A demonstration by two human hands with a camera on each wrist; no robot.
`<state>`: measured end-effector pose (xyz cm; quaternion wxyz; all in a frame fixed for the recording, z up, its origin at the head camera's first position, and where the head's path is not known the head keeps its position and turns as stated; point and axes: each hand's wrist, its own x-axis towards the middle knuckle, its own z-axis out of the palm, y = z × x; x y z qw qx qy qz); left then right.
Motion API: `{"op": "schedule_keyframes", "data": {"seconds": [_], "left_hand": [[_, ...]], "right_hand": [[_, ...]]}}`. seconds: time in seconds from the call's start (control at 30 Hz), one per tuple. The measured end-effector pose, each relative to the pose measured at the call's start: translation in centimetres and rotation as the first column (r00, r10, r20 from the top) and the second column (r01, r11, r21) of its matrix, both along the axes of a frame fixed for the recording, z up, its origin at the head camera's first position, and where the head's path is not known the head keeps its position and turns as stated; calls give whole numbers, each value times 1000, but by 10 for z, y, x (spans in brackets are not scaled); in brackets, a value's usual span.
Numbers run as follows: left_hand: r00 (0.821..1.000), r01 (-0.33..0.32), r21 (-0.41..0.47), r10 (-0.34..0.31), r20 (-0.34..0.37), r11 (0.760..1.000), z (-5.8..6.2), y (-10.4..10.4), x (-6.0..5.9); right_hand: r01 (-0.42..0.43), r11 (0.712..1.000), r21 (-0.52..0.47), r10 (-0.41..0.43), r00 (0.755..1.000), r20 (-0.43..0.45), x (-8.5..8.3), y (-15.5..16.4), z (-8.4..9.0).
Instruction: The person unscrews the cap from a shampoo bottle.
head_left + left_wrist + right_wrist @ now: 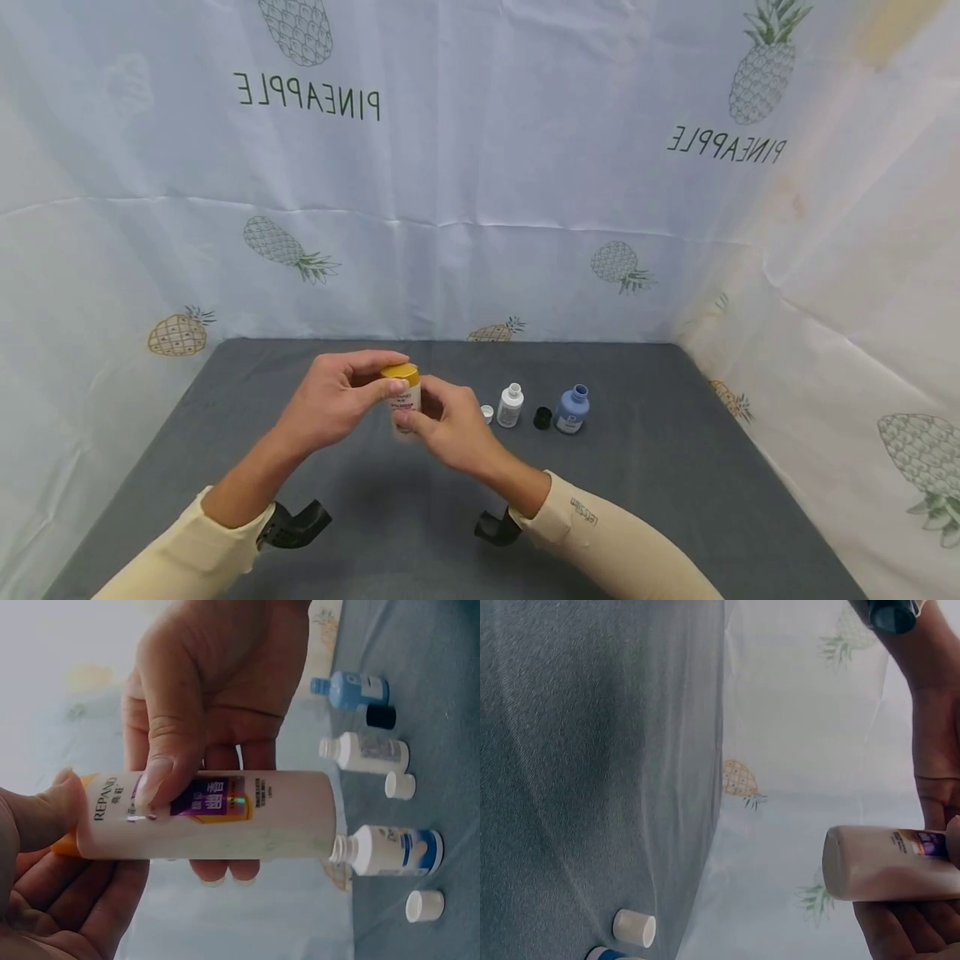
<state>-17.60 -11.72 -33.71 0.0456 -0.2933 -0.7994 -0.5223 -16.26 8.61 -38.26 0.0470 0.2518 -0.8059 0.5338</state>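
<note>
A pale shampoo-type bottle (292, 814) with a purple label and a yellow cap (402, 372) is held above the table between both hands. My left hand (330, 402) grips the yellow cap at the top, thumb in front. Lower down, my right hand (459, 427) holds the bottle's body, with the thumb pressed on the label in the left wrist view. The cap sits on the bottle; whether it is loose cannot be seen. In the right wrist view the bottle's base (837, 862) points away from the fingers, touching nothing.
On the grey-covered table (637, 517) stand an uncapped blue bottle (573, 410), an uncapped white bottle (511, 406) and another uncapped white bottle with a blue label (397, 850). A black cap (542, 418) and white caps (424, 906) lie beside them. Pineapple-print curtains (525, 150) surround the table.
</note>
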Motion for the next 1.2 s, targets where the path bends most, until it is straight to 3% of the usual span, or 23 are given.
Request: {"op": "schedule_keyframes", "data": {"seconds": [0.27,0.53,0.8,1.2], "left_hand": [[1000,-2,16,1,15,1000,0,11,5],[999,37,19,-38,34,999,2,16,5],[999,-14,41,12,37,999,1,25,6],[995,-86,89,90,-43,992,-1,36,9]], "right_hand": [[13,1000,-19,-13,1000,-18,3,8,-1],[52,998,-24,-54,995,-90,8,12,-1],[84,996,-45,-90,983,-159,8,14,0],[158,985,-68,-166,977,-134,8,10,2]]}}
